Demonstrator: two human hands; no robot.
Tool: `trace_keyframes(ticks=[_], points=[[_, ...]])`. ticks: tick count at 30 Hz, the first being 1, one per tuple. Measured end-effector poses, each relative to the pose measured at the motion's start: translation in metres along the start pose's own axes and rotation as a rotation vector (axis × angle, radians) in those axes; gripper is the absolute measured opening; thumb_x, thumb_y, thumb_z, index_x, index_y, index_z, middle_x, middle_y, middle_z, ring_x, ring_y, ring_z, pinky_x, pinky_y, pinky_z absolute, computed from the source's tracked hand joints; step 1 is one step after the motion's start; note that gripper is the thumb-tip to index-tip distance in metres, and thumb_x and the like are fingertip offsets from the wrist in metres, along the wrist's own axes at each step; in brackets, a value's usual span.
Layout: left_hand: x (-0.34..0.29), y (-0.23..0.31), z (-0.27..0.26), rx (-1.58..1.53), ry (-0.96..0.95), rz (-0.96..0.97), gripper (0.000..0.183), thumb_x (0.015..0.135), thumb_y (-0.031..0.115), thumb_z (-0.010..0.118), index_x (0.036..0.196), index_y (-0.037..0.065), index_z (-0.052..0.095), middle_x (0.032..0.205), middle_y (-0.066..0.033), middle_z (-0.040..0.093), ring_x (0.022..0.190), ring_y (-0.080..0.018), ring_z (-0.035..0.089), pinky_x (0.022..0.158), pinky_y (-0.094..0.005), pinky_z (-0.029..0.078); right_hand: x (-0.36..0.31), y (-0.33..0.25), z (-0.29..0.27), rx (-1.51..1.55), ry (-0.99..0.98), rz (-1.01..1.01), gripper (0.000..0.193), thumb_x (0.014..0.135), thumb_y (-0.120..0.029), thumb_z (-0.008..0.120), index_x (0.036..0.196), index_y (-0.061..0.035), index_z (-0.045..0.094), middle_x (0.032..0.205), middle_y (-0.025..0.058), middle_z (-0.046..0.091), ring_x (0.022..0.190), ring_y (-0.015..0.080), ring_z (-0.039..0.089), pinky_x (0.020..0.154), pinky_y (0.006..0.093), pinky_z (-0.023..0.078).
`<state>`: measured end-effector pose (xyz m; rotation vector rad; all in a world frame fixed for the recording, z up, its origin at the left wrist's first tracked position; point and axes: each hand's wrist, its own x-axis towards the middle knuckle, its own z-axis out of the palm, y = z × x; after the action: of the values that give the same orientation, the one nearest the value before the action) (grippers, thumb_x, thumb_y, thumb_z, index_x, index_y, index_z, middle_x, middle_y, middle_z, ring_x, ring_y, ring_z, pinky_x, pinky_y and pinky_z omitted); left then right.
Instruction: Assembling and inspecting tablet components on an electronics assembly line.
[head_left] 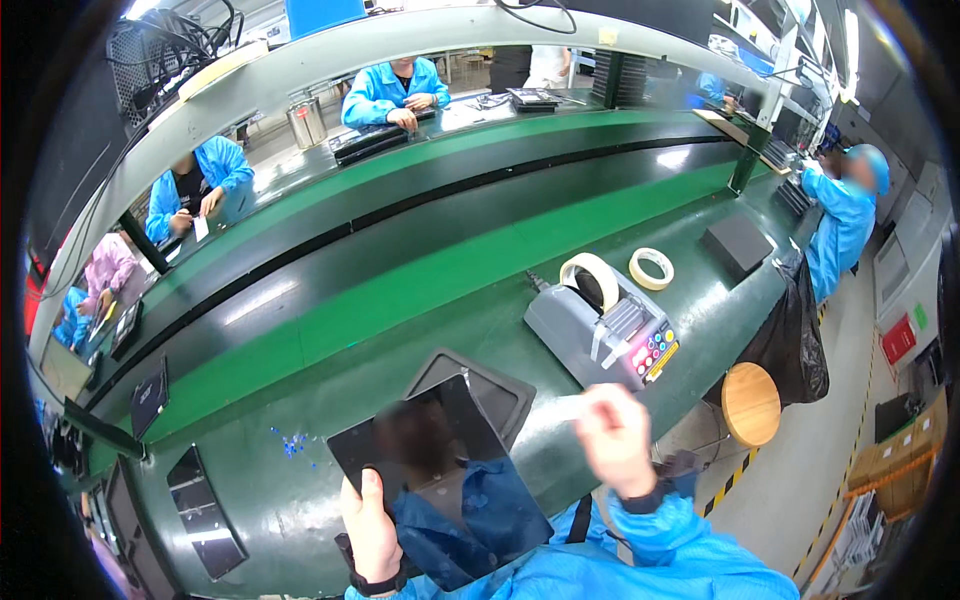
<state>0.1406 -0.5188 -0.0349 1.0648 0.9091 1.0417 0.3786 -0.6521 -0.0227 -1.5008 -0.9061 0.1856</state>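
My left hand (372, 530) grips the lower left edge of a dark glossy tablet (440, 480), thumb lying on its screen, which mirrors a blue coat. My right hand (618, 432) is raised to the right of the tablet and blurred; it pinches a short strip of pale tape (562, 407). Just beyond it stands a grey tape dispenser (600, 335) with a roll on top and coloured buttons on its front. A dark tray (480, 385) lies under the tablet's far corner.
A loose tape roll (651, 268) and a black box (736, 245) lie on the green bench (420, 280). More tablets (205, 510) sit at the left. People in blue coats work across the line and at the right. A round wooden stool (750, 404) stands by the bench.
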Motion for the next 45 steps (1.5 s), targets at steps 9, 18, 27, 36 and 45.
trace_keyframes(ticks=[9,18,27,36,45], points=[[-0.004,-0.001,-0.004,0.083,-0.04,0.036,0.029,0.096,0.02,0.049,0.116,-0.001,0.053,0.103,-0.0052,0.058,0.091,-0.0123,0.05,0.083,-0.0274,0.04,0.02,-0.009,0.064,-0.182,-0.287,0.121,0.019,0.082,-0.018,0.071,0.079,-0.0013,0.061,0.064,-0.0003,0.058,0.055,0.0041,0.045,0.049,0.021,0.038],[-0.001,-0.008,-0.008,0.068,-0.044,-0.001,0.028,0.095,0.019,0.051,0.115,-0.001,0.053,0.101,-0.0043,0.057,0.09,-0.012,0.048,0.083,-0.0273,0.039,0.009,0.009,0.079,0.385,-0.298,0.432,0.019,0.088,-0.019,0.064,0.09,-0.0001,0.062,0.081,-0.0015,0.059,0.07,0.0056,0.047,0.063,0.0217,0.04],[0.0,-0.006,-0.007,0.011,-0.043,-0.001,0.029,0.096,0.018,0.05,0.118,-0.001,0.052,0.105,-0.0049,0.058,0.092,-0.0117,0.049,0.084,-0.0271,0.039,0.009,0.02,0.077,0.824,-0.327,0.828,0.023,0.093,-0.023,0.057,0.099,-0.0015,0.062,0.084,0.0033,0.063,0.076,0.009,0.058,0.068,0.0229,0.047],[0.0,-0.005,-0.004,0.056,-0.059,0.018,0.032,0.096,0.019,0.05,0.121,-0.002,0.052,0.112,-0.0081,0.059,0.1,-0.0157,0.053,0.09,-0.0297,0.04,-0.003,0.0,0.086,-0.362,0.041,-0.244,0.011,0.08,-0.009,0.069,0.088,-0.0022,0.069,0.084,0.0113,0.066,0.073,0.0225,0.064,0.065,0.0302,0.05],[-0.006,0.002,0.007,0.089,-0.076,0.024,0.032,0.096,0.017,0.047,0.121,-0.003,0.051,0.111,-0.0092,0.059,0.101,-0.0163,0.052,0.092,-0.03,0.039,0.014,0.011,0.088,-0.014,-0.27,0.349,0.032,0.093,-0.028,0.056,0.09,0.0022,0.066,0.068,0.0026,0.059,0.064,0.0058,0.05,0.058,0.0244,0.041]])
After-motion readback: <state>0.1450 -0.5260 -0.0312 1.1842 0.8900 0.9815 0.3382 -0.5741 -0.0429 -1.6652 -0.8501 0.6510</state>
